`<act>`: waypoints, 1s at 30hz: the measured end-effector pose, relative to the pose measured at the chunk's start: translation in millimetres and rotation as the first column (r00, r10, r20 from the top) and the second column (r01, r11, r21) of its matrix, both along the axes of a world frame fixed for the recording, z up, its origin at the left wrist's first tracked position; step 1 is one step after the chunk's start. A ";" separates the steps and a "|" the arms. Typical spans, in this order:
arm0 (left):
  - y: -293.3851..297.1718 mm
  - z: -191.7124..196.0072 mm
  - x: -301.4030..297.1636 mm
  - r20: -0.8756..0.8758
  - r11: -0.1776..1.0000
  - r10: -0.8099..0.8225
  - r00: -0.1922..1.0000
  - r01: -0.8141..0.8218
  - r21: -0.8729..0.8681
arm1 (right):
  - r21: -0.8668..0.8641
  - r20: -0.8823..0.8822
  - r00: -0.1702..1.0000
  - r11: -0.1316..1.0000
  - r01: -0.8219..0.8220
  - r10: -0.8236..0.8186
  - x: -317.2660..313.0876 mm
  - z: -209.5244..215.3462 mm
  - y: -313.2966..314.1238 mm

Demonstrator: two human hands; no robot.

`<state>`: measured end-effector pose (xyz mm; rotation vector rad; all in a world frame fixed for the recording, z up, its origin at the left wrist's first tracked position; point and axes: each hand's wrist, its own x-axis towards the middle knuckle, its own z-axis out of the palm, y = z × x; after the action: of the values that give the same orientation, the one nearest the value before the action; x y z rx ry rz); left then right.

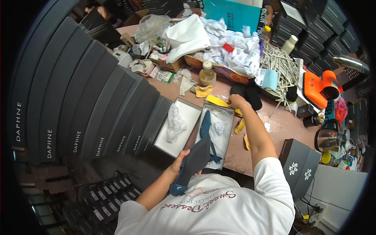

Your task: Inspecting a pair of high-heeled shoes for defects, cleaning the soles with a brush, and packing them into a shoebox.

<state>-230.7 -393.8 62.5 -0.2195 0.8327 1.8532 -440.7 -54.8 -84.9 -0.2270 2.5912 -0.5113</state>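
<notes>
My left hand, low in the middle, is closed round a dark blue shoe, its dark flat sole turned up toward me. In an open shoe box lined with white paper lies another dark blue shoe, beside a crumpled paper ball. My right hand reaches over the box's far right corner, fingers bent together. What it pinches, if anything, is hidden. A yellow strip lies right by its fingers, and a black cloth-like thing is just beyond.
Left of the box is a lid with crumpled paper. Tall stacks of dark shoe boxes stand at the left. A heap of white paper, a bottle, a pile of pale sticks and an orange tool crowd the table.
</notes>
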 end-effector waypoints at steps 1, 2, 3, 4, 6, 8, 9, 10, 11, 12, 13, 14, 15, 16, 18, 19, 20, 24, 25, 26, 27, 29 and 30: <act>-2.7 8.1 1.8 0.002 0.999 0.032 0.999 -0.032 -0.039 | -0.001 0.025 1.000 1.000 -0.008 0.008 -6.1 -6.6 0.6; -8.8 8.5 3.3 -0.002 0.997 0.054 0.999 -0.054 -0.057 | -0.002 0.057 0.998 1.000 -0.017 0.017 -8.7 -13.4 -1.6; -14.8 7.2 6.7 -0.001 0.995 0.075 0.997 -0.075 -0.065 | 0.004 0.032 0.997 0.997 -0.071 0.071 -8.2 -7.5 -1.3; -21.2 5.6 8.1 -0.002 0.993 0.091 0.996 -0.091 -0.074 | 0.009 0.007 0.993 0.993 -0.119 0.119 -7.8 -1.4 0.1; -35.8 -1.2 8.1 0.031 0.994 0.097 0.995 -0.095 -0.063 | -0.043 -0.056 0.998 0.999 -0.022 0.019 2.0 45.8 -6.4; -34.3 5.8 -1.2 -0.008 0.993 0.101 0.995 -0.101 -0.062 | -0.073 -0.169 0.985 0.997 0.034 -0.046 22.8 83.3 -0.2; -31.7 6.6 -6.4 0.002 0.992 0.110 0.994 -0.110 -0.058 | -0.104 -0.225 0.973 0.994 0.022 -0.045 37.5 107.0 -0.1; -26.9 6.3 -9.4 0.017 0.992 0.110 0.994 -0.109 -0.057 | -0.136 -0.276 0.960 0.991 0.018 -0.056 55.6 121.0 -1.0; -21.2 5.7 -10.9 0.036 0.994 0.095 0.995 -0.093 -0.056 | -0.267 -0.299 0.946 0.963 0.045 -0.128 76.4 115.8 2.0; -13.4 4.3 -14.7 0.013 0.996 0.082 0.997 -0.081 -0.040 | -0.390 -0.324 0.924 0.919 0.064 -0.202 92.6 109.3 8.6; -5.4 2.9 -17.6 -0.010 0.998 0.066 0.998 -0.066 -0.022 | -0.505 -0.341 0.897 0.860 0.076 -0.280 108.8 105.3 15.1; 3.5 2.5 -21.7 -0.035 0.999 0.049 0.998 -0.049 -0.003 | -0.327 -0.312 0.918 0.935 0.139 -0.246 123.0 117.6 18.8; 13.6 5.4 -27.2 -0.048 0.999 0.039 0.998 -0.038 0.022 | -0.274 -0.306 0.906 0.939 0.209 -0.291 134.7 118.9 21.9; 19.7 6.2 -28.4 -0.054 0.999 0.014 0.998 -0.012 0.041 | -0.219 -0.302 0.892 0.935 0.279 -0.337 146.5 120.5 22.1; 30.2 5.7 -37.2 -0.075 0.996 -0.025 0.997 0.031 0.082 | -0.517 -0.387 0.786 0.819 0.249 -0.483 179.0 155.9 -11.5; 32.6 5.9 -39.3 -0.070 0.998 -0.039 0.997 0.043 0.052 | -0.503 -0.443 0.785 0.845 0.181 -0.432 204.8 181.5 -40.1; 32.0 -3.1 -39.7 -0.021 0.995 -0.069 0.997 0.070 0.068 | -0.330 -0.576 0.800 0.943 -0.036 -0.171 233.6 203.9 -67.8; 37.2 0.8 -26.7 -0.141 0.994 -0.106 0.984 0.102 -0.031 | 0.015 -0.263 0.918 0.950 0.313 -0.298 253.7 179.1 -11.8; 38.9 1.7 -24.8 -0.170 0.987 -0.160 0.972 0.161 -0.010 | -0.066 -0.379 0.865 0.942 0.329 -0.328 265.4 181.0 -11.3; 36.3 4.7 -30.1 -0.209 0.976 -0.214 0.954 0.218 -0.003 | -0.158 -0.494 0.790 0.931 0.330 -0.363 270.9 187.5 -17.0; 39.0 -16.1 -42.4 -0.180 0.976 -0.166 0.970 0.187 0.109 | -0.227 -0.618 0.704 0.937 0.265 -0.349 262.0 198.4 -15.5; 47.4 10.6 -20.5 0.222 0.973 0.020 0.975 0.032 -0.229 | -0.183 -0.641 0.762 0.983 -0.031 -0.095 280.7 231.7 -58.3; 62.5 31.9 -27.5 0.281 0.961 0.092 0.955 -0.012 -0.275 | -0.164 -0.607 0.789 0.986 -0.002 -0.099 274.6 207.6 -48.3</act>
<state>-258.2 -331.3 94.4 -0.6780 0.8762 1.6968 -166.1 -103.1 122.7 -0.4454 3.2008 -0.7666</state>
